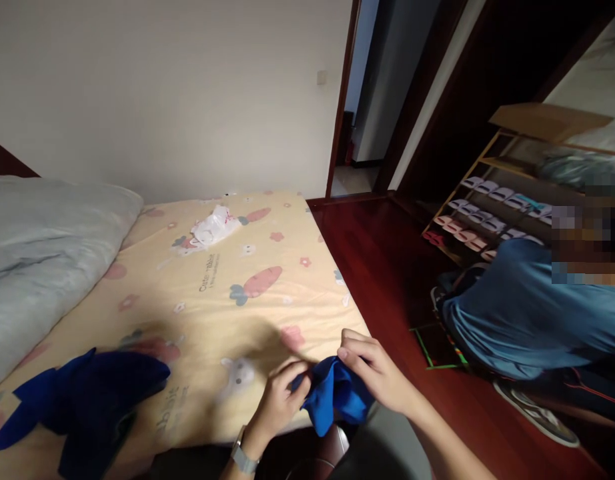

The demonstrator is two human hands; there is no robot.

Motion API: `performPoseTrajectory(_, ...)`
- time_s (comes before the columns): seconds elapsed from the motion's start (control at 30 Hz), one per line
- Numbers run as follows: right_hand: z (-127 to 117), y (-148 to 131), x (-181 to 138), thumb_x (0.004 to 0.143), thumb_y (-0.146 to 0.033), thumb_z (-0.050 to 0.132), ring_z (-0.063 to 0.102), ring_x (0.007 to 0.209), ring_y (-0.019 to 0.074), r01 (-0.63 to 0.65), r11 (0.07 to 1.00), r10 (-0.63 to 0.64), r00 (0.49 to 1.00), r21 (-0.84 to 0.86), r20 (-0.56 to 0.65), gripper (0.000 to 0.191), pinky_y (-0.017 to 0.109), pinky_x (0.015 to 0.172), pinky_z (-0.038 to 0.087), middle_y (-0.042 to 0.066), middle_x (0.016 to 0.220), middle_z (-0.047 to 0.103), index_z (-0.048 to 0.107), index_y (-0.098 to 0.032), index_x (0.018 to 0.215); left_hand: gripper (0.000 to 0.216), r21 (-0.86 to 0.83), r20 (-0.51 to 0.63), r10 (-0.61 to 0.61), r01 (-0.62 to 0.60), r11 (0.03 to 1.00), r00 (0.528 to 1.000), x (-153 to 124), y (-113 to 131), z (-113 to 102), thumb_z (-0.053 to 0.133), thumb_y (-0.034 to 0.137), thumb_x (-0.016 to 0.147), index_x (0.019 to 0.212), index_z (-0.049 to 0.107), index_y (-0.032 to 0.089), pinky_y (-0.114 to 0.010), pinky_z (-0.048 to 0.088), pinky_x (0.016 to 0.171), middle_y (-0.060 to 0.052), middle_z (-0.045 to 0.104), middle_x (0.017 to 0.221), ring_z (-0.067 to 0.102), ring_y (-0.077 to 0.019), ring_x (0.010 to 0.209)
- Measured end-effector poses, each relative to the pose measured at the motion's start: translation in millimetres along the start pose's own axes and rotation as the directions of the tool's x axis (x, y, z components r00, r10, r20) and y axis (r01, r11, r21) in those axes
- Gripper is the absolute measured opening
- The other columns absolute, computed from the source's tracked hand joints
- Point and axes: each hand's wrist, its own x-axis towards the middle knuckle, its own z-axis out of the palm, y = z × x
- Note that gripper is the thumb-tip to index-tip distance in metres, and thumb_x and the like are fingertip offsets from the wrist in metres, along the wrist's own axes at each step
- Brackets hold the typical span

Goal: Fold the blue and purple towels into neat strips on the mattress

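Both my hands grip a small bright blue piece of cloth [335, 395] at the near right corner of the bed. My left hand [277, 399], with a watch on its wrist, pinches the cloth's left edge with closed fingers. On the cloth's upper right side, my right hand [375, 371] holds it with curled fingers. A larger dark blue garment [87, 393] lies crumpled on the cream carrot-print sheet [227, 293] to the left, apart from both hands.
A grey quilt [42, 253] is heaped on the bed's left side. A white plastic bag [215, 227] lies near the far end. Another person in a blue shirt [527, 310] crouches on the red wooden floor [382, 260] beside a shoe rack [492, 213]. A doorway [362, 100] opens beyond.
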Motion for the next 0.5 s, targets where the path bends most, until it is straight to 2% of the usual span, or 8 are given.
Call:
performPoseTrajectory(0.13, -9.2, -10.8, 6.8, 0.104, -0.043, 0.042, 0.044, 0.066, 0.0135, 0.030, 0.999, -0.030, 1.000, -0.019, 0.007, 0.048, 0.028, 0.063, 0.036, -0.002, 0.069, 0.041, 0.043, -0.021, 0.062, 0.033, -0.065, -0.072, 0.003, -0.008, 0.998, 0.997, -7.0, -4.7, 10.1, 0.066, 0.045, 0.086, 0.111, 0.061, 0.024, -0.035, 0.053, 0.088, -0.008, 0.067, 0.104, 0.064, -0.0225, 0.097)
performPoseTrajectory(0.23, -12.1, -17.8, 9.4, 0.103, -0.044, 0.043, 0.044, 0.067, 0.0136, 0.060, 0.996, -0.058, 0.998, -0.069, 0.037, 0.047, 0.028, 0.064, 0.037, -0.001, 0.071, 0.042, 0.047, -0.021, 0.063, 0.025, -0.135, 0.069, -0.057, 0.066, 0.989, 0.996, -10.2, 4.7, 25.6, 0.061, 0.044, 0.089, 0.106, 0.062, 0.025, -0.033, 0.054, 0.085, -0.007, 0.069, 0.104, 0.065, -0.0217, 0.096)
performPoseTrajectory(0.3, -13.5, -22.6, 9.8, 0.103, -0.044, 0.044, 0.046, 0.069, 0.0138, 0.073, 0.992, -0.069, 0.997, -0.099, 0.047, 0.045, 0.028, 0.065, 0.039, -0.001, 0.073, 0.044, 0.051, -0.020, 0.065, 0.023, -0.098, 0.109, -0.079, 0.090, 0.991, 0.991, -9.1, 13.7, 35.3, 0.063, 0.040, 0.088, 0.106, 0.063, 0.026, -0.033, 0.055, 0.083, -0.007, 0.072, 0.103, 0.067, -0.0218, 0.093)
performPoseTrajectory(0.4, -16.1, -31.1, 8.7, 0.103, -0.042, 0.046, 0.049, 0.071, 0.0139, 0.086, 0.989, -0.079, 0.995, -0.117, 0.060, 0.041, 0.028, 0.066, 0.041, 0.000, 0.075, 0.047, 0.054, -0.020, 0.068, 0.028, 0.034, -0.048, -0.035, 0.037, 0.999, 0.998, -2.4, 20.7, 43.1, 0.068, 0.036, 0.083, 0.109, 0.062, 0.027, -0.037, 0.055, 0.086, -0.008, 0.073, 0.106, 0.068, -0.0254, 0.098)
performPoseTrajectory(0.5, -23.3, -40.0, 5.8, 0.101, -0.036, 0.048, 0.050, 0.073, 0.0146, 0.118, 0.978, -0.108, 0.992, -0.172, 0.068, 0.035, 0.028, 0.068, 0.042, 0.000, 0.076, 0.048, 0.053, -0.020, 0.070, 0.025, 0.100, -0.231, 0.000, 0.024, 0.995, 0.973, 8.0, 20.0, 32.8, 0.058, 0.033, 0.089, 0.113, 0.063, 0.027, -0.040, 0.055, 0.093, -0.011, 0.073, 0.111, 0.068, -0.0266, 0.105)
